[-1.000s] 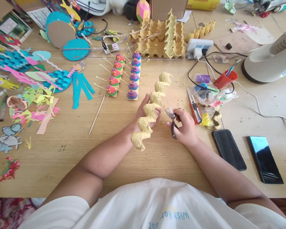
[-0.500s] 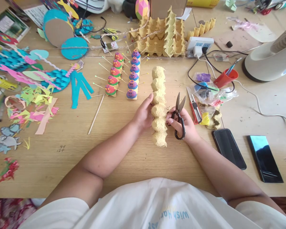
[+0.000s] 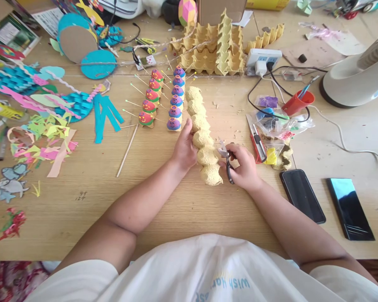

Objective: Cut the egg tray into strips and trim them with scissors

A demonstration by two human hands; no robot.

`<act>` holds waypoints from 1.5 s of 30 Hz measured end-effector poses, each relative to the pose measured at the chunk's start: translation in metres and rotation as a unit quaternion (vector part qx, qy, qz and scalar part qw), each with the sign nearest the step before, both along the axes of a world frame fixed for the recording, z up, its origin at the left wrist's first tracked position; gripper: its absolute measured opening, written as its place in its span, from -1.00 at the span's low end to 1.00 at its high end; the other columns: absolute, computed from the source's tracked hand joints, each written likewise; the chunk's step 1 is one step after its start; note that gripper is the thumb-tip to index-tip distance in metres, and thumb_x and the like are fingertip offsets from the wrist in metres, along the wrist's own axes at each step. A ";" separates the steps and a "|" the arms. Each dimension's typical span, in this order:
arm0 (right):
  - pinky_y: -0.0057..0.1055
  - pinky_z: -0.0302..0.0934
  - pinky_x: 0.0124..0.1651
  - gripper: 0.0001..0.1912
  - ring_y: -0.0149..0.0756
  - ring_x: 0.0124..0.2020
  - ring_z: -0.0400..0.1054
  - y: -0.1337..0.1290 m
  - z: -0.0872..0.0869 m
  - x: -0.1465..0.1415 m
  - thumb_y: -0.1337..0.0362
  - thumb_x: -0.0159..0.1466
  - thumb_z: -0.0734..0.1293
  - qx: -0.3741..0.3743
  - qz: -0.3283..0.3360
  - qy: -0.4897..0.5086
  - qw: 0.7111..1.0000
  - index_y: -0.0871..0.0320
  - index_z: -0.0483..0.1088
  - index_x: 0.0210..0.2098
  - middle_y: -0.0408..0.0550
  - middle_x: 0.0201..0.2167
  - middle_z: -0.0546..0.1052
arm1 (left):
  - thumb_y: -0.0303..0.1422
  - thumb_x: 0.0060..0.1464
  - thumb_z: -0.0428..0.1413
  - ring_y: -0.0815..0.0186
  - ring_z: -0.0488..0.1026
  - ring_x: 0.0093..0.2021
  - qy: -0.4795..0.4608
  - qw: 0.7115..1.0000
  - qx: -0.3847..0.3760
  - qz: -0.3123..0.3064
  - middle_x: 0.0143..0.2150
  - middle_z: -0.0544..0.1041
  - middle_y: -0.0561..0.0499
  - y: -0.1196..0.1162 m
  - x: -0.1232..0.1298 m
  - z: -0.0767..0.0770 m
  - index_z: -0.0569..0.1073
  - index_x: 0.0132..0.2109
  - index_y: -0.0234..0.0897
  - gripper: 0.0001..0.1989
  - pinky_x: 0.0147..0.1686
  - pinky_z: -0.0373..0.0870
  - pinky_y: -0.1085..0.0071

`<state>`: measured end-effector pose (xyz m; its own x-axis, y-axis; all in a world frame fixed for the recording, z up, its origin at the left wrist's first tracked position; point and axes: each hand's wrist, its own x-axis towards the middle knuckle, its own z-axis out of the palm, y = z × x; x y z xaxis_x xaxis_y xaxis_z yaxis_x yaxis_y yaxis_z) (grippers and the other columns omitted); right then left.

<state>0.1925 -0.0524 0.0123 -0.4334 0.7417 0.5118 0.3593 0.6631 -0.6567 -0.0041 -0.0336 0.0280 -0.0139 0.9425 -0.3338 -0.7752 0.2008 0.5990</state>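
A yellow egg-carton strip (image 3: 202, 139) with several rounded bumps is gripped from its left side by my left hand (image 3: 185, 147). It leans, its far end to the left. My right hand (image 3: 243, 167) holds black-handled scissors (image 3: 228, 157), whose blades point up and left beside the strip's right edge. Small yellow scraps (image 3: 235, 133) lie on the table beyond the scissors. To the left of the strip stand two painted carton rows, a red and green one (image 3: 150, 106) and a purple and blue one (image 3: 177, 101), with pins stuck in them.
Egg trays (image 3: 204, 48) and a power strip (image 3: 263, 56) sit at the back. A box cutter (image 3: 258, 144), a red cup (image 3: 297, 102) and two phones (image 3: 302, 196) are on the right. Paper scraps (image 3: 40, 142) and a thin stick (image 3: 127, 151) lie left.
The strip's far end has swung left and its near end has moved slightly away from me. The scissors have turned from pointing away to pointing left, toward the strip's edge.
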 end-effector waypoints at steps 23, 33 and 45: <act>-0.20 0.23 -0.15 -0.73 -0.10 -0.22 0.44 -0.003 0.000 -0.001 0.12 0.40 0.35 0.128 -0.037 -0.187 0.973 0.09 0.52 0.02 0.01 -0.28 0.62 | -0.09 0.46 -0.04 0.40 0.46 -0.53 -0.038 0.998 -0.011 0.049 -0.47 0.53 0.09 0.001 -0.004 0.014 0.54 -0.21 -0.16 -0.62 -0.46 0.38 0.51; -0.23 0.18 -0.20 -0.73 -0.13 -0.27 0.42 -0.001 -0.001 0.001 0.09 0.42 0.36 0.132 -0.038 -0.186 0.973 0.09 0.56 -0.03 -0.01 -0.35 0.60 | -0.11 0.52 -0.19 0.44 0.38 -0.57 -0.027 0.999 0.010 0.036 -0.52 0.46 0.12 0.001 -0.003 0.017 0.47 -0.26 -0.18 -0.52 -0.50 0.32 0.52; -0.27 0.16 -0.26 -0.78 -0.18 -0.33 0.40 -0.002 0.002 0.000 0.13 0.42 0.35 0.137 -0.042 -0.185 0.972 0.10 0.57 -0.08 -0.06 -0.43 0.57 | -0.05 0.40 0.04 0.37 0.47 -0.56 -0.043 0.998 -0.026 0.045 -0.51 0.52 0.09 0.001 -0.004 0.013 0.55 -0.17 -0.13 -0.67 -0.52 0.37 0.49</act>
